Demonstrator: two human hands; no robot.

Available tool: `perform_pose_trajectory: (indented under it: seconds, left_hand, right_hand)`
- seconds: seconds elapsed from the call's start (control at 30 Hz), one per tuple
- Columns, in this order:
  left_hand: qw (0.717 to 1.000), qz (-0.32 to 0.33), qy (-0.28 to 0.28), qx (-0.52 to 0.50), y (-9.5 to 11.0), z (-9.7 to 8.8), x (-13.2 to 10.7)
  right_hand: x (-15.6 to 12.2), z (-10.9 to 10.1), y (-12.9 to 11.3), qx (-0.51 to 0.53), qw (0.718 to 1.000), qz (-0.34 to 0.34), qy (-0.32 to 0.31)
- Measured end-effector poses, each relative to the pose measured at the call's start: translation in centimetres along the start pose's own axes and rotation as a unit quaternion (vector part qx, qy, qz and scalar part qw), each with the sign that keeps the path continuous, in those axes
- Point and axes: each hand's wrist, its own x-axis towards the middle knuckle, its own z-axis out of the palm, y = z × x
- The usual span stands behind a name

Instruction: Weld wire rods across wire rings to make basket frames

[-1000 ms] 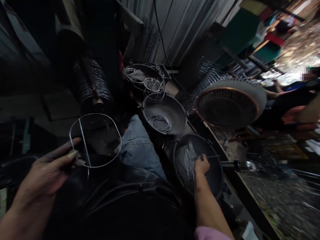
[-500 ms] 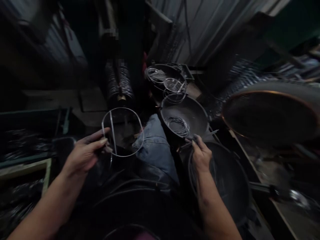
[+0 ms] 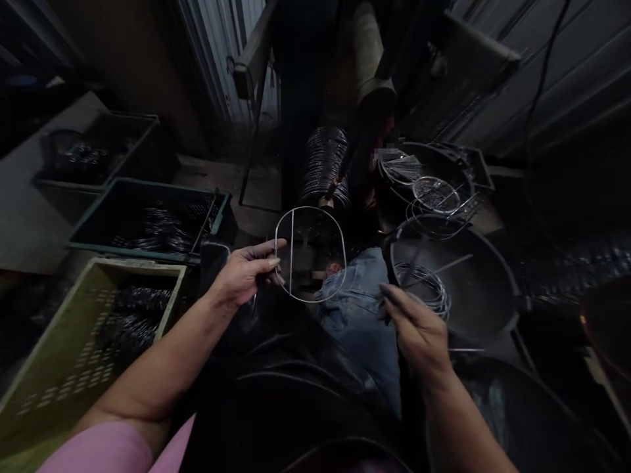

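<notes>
My left hand [image 3: 244, 272] is closed on the left side of a rounded wire ring [image 3: 292, 253], thumb and forefinger at its rim. A straight crossbar runs through the ring near that side. Right of it, my right hand [image 3: 419, 328] pinches a thin metal rod [image 3: 451, 265], which slants up to the right. Behind that hand, a coil of wire loops [image 3: 428, 289] lies in a wide dark pan [image 3: 486, 282]. A stack of wire rings [image 3: 323, 157] hangs on a post in front of me, beyond the held ring.
At left are a yellow-green crate [image 3: 59, 328] and a dark green crate [image 3: 123, 248], both holding dark metal pieces. Another pan [image 3: 446, 154] with wire rings and rods stands farther back. A machine's cylindrical part [image 3: 369, 52] rises ahead. A large dark round pan [image 3: 522, 407] is at lower right.
The view has swung left, bringing the crates further in. Both hands keep their hold; the right hand and rod have come off the front rim of the pan, slightly nearer the ring.
</notes>
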Motion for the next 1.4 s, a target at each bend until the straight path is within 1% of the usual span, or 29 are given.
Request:
perform_pose_trajectory:
  seconds: [0.1, 0.13, 0.2, 0.3, 0.43, 0.5, 0.57, 0.6, 0.67, 0.7, 0.73, 0.8, 0.9, 0.97, 1.07, 1.2, 1.4]
  left_hand:
    - [1.000, -0.001, -0.012, 0.003, 0.0, 0.2, 0.2]
    - [1.000, -0.001, -0.012, 0.003, 0.0, 0.2, 0.3]
    - [1.000, -0.001, -0.007, 0.001, 0.1, 0.0, 0.3]
    - [1.000, 0.001, 0.000, -0.005, 0.1, -0.5, 0.4]
    - [1.000, -0.001, 0.002, -0.010, 0.1, -1.0, 0.7]
    - [1.000, -0.002, 0.005, -0.013, 0.1, -1.0, 0.8]
    - [1.000, -0.001, 0.006, -0.017, 0.1, -1.0, 0.8]
    - [1.000, -0.001, 0.004, -0.019, 0.1, -1.0, 0.9]
    - [1.000, -0.001, -0.001, -0.025, 0.2, -1.0, 0.9]
    - [1.000, -0.001, -0.005, -0.026, 0.2, -1.1, 0.9]
    - [1.000, -0.002, -0.007, -0.028, 0.2, -1.1, 0.9]
    - [1.000, -0.004, -0.011, -0.025, 0.2, -1.1, 0.8]
    - [1.000, 0.000, -0.017, -0.018, 0.3, -1.0, 0.7]
    - [0.999, 0.000, -0.024, -0.023, 0.4, -0.9, 0.6]
    - [0.998, -0.017, -0.043, -0.036, 0.7, -1.1, 0.3]
    - [0.997, -0.029, -0.064, -0.026, 1.1, -1.4, 0.3]
    - [0.997, -0.033, -0.063, -0.036, 1.3, -1.1, 1.1]
  right_hand:
    - [1.6, 0.9, -2.1, 0.035, 0.993, -0.042, -0.108]
    - [2.1, 1.3, -2.4, 0.050, 0.989, -0.045, -0.132]
    - [2.7, 1.9, -2.5, 0.085, 0.982, -0.038, -0.163]
    - [3.0, 2.7, -2.2, 0.127, 0.975, -0.009, -0.181]
    - [2.9, 3.3, -2.0, 0.174, 0.968, 0.034, -0.179]
    - [3.0, 3.3, -2.1, 0.172, 0.968, 0.041, -0.175]
    - [3.1, 3.0, -2.4, 0.140, 0.974, 0.026, -0.177]
    - [3.2, 2.9, -2.6, 0.109, 0.978, 0.006, -0.177]
    - [3.4, 2.5, -3.3, 0.018, 0.981, -0.055, -0.183]
    - [3.5, 2.4, -3.7, -0.036, 0.977, -0.091, -0.187]
    - [3.6, 2.4, -4.2, -0.091, 0.969, -0.127, -0.192]
    - [4.0, 2.5, -5.2, -0.189, 0.941, -0.186, -0.210]
    - [4.7, 3.2, -6.3, -0.276, 0.898, -0.238, -0.246]
    - [5.3, 3.6, -6.6, -0.300, 0.879, -0.257, -0.268]
    - [6.0, 3.9, -6.5, -0.312, 0.861, -0.278, -0.288]
    - [6.4, 3.9, -6.3, -0.314, 0.854, -0.295, -0.291]
    - [6.9, 3.5, -6.3, -0.322, 0.847, -0.311, -0.288]
